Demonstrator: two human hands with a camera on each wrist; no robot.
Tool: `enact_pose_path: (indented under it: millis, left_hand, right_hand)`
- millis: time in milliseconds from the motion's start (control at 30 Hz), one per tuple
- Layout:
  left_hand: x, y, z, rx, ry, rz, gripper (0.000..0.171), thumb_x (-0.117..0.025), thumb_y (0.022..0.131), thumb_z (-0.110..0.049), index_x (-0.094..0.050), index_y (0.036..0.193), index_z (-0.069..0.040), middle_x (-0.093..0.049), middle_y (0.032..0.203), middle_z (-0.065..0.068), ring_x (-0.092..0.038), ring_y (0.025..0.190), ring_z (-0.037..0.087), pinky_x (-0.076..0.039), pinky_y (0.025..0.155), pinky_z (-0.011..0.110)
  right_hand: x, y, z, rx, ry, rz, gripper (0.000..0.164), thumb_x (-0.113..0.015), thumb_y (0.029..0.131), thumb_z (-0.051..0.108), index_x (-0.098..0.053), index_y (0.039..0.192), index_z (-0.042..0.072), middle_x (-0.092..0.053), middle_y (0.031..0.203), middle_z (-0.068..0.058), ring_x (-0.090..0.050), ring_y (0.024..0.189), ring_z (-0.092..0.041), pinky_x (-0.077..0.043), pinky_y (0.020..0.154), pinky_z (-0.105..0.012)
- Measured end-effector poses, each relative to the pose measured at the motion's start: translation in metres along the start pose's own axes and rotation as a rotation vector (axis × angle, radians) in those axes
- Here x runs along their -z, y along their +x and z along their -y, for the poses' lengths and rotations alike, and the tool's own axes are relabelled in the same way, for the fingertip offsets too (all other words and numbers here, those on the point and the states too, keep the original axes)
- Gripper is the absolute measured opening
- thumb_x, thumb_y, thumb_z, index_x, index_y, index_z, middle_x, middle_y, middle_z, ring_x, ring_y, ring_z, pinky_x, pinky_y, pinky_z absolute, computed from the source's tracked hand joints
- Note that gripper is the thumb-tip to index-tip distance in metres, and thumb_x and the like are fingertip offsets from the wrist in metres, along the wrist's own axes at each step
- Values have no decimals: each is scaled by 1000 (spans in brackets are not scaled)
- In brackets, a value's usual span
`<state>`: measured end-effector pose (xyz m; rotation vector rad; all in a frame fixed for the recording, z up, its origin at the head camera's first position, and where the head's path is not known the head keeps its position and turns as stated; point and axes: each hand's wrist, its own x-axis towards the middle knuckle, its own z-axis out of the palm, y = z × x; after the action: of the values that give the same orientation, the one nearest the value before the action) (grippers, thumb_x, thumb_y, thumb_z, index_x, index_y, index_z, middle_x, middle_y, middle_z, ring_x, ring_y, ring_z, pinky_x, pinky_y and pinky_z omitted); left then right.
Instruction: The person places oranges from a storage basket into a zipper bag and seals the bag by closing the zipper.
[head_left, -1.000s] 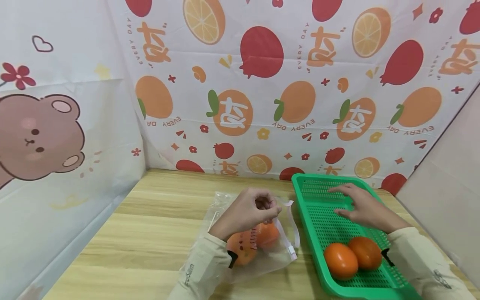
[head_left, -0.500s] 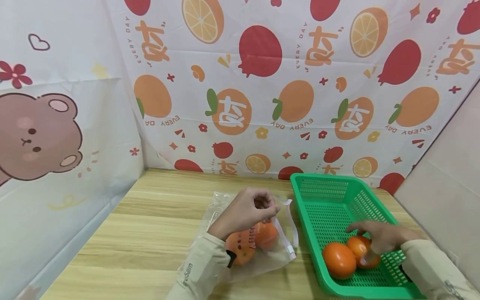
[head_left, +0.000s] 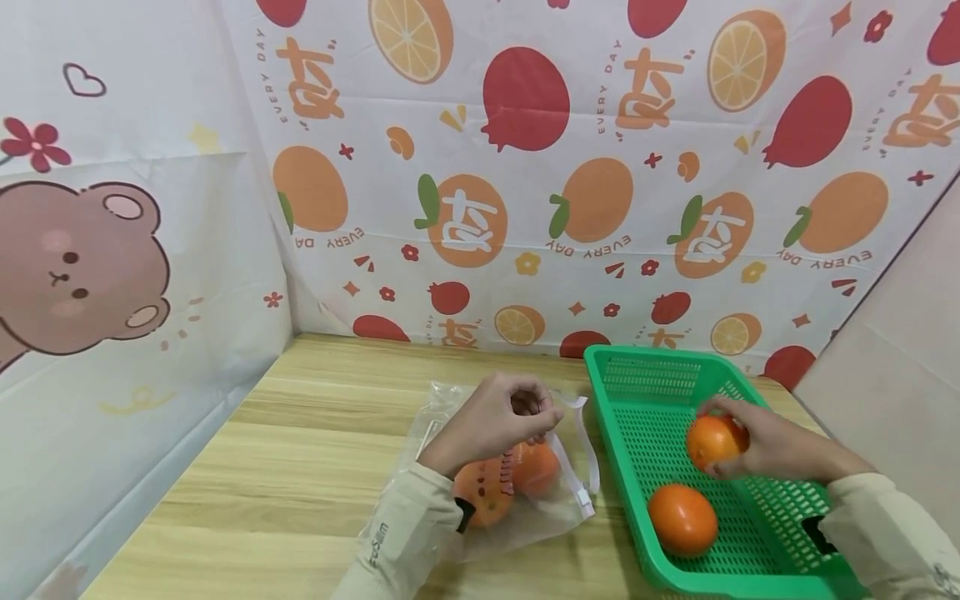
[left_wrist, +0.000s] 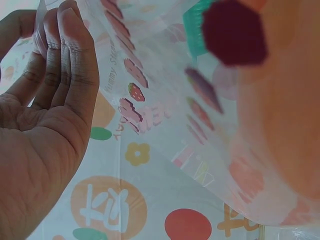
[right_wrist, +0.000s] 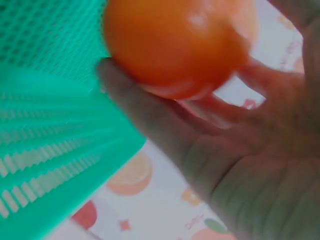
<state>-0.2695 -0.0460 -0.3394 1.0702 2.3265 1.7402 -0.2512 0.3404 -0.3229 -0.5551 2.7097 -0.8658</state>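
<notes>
My left hand (head_left: 497, 421) pinches the upper edge of a clear plastic slider bag (head_left: 543, 521) lying on the table. Inside the bag are two orange round fruits (head_left: 537, 467), partly covered by printed pictures and my wrist. In the left wrist view the bag film (left_wrist: 160, 125) runs up between thumb and fingers. On the right, my right hand (head_left: 772, 442) grips a smooth orange (head_left: 708, 443) over the green basket, thumb on its near side and fingers on the far side. Another orange (head_left: 682, 521) lies at the basket's near end.
The green perforated basket (head_left: 619, 467) stands right of the bag on the wooden table (head_left: 262, 467). The bag's white slider (head_left: 584, 498) sits close to the basket's left wall. A fruit-printed cloth (head_left: 525, 192) hangs behind the table, with a bear-printed one (head_left: 202, 275) at left.
My right hand has come down into the basket, taken hold of the right-hand orange and raised it away from the other one. The left hand stays at the bag's edge.
</notes>
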Motion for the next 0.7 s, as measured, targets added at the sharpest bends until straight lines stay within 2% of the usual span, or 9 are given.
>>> enact_pose_path:
  millis: [133,267,333,467,600,700]
  left_hand:
    - [2,-1,0,-2,3,-1,13,-70,95,-13,-68,82,-10,-65,73,3,-64,64,17,-55,60,28]
    - [3,-2,0,-3,0,-3,13,-70,95,-12,-67,82,-10,-65,73,3,-64,64,16,-56,60,28]
    - [3,-1,0,-4,-6,-2,13,-69,95,-12,-67,82,-9,-65,73,3,-64,64,17,-56,60,28]
    - [3,-1,0,-5,-12,2,12,-69,95,-12,-68,83,-9,-65,74,3,-64,64,17,-56,60,29]
    - [3,1,0,-16,-7,3,11,-69,94,-10,-68,83,-9,-66,75,2,-65,65,16,-58,62,30]
    - [3,2,0,-21,-1,5,10,-69,93,-9,-68,84,-10,-66,76,1,-64,66,15,-58,63,31]
  right_hand:
    - [-5,12,20,80,5,-130,60,-83,85,27,-49,133,12,-54,116,-14,-57,95,-30,-58,69,-33]
    - [-14,25,40,129,99,-179,58,-83,85,26,-52,133,20,-57,119,-11,-58,101,-34,-59,74,-36]
    - [-18,31,49,157,162,-156,57,-83,86,22,-52,134,21,-60,121,-10,-59,104,-36,-59,78,-38]
    - [-29,43,63,195,287,-37,56,-78,89,16,-51,137,20,-64,125,-9,-61,111,-34,-57,88,-41]
    - [-41,54,74,233,394,89,55,-73,92,12,-48,141,16,-63,132,-11,-60,116,-34,-54,93,-47]
    - [-48,61,81,237,434,157,55,-72,93,13,-49,142,16,-60,136,-10,-58,121,-35,-52,96,-48]
